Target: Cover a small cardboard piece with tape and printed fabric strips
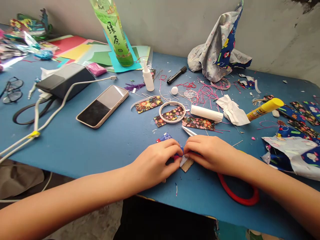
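Near the table's front edge, a strip of blue patterned cloth (165, 136) lies over a small brown piece of cardboard (187, 165). My left hand (155, 160) pinches the cloth from the left, its thumb low near the cardboard. From the right, the fingertips of my right hand (210, 151) meet it at the same spot. Both hands are closed, and their fingers hide much of the cloth's middle. Under my right hand and forearm lie scissors with a red handle (241, 201); their blades point toward the back left.
Beyond my hands lie a white ring (172, 121), floral strips (200, 123), a white roll (207, 113), crumpled tissue (232, 110) and a yellow glue stick (265, 109). A phone (102, 106), a cabled black box (66, 81) and a tea bottle (117, 40) stand left. Crumpled cloth (217, 50) is behind.
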`<state>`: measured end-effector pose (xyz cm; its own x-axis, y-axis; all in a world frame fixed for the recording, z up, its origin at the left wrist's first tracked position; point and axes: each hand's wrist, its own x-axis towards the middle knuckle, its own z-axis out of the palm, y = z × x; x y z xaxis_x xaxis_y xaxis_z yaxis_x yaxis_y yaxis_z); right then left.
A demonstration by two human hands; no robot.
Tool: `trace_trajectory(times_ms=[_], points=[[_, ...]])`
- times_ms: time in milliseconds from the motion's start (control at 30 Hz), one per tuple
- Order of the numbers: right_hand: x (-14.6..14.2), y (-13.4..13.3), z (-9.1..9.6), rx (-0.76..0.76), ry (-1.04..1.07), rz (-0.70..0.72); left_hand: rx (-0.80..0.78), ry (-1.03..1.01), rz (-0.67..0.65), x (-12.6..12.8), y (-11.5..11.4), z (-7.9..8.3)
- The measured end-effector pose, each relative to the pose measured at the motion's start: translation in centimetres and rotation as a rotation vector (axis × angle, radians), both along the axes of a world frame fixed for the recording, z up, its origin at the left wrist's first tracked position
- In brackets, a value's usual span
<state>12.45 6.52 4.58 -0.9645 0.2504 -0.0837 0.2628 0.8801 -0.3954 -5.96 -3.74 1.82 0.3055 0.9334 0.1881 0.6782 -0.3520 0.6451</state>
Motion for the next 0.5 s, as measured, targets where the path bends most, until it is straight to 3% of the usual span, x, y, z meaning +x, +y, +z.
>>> trace_trajectory(times_ms=[233, 400, 500], points=[[1.0, 0.3, -0.2, -0.022, 0.155, 0.033, 0.168, 0.118, -0.076, -0.1, -0.1, -0.7], [2.1, -0.5, 0.0, 0.262, 0.123, 0.246, 0.083, 0.058, -0.066, -0.1, 0.0, -0.4], [2.5, -1.0, -0.3, 0.341, 0.128, 0.292, 0.010, 0.002, -0.038, 0.0, 0.1, -0.2]])
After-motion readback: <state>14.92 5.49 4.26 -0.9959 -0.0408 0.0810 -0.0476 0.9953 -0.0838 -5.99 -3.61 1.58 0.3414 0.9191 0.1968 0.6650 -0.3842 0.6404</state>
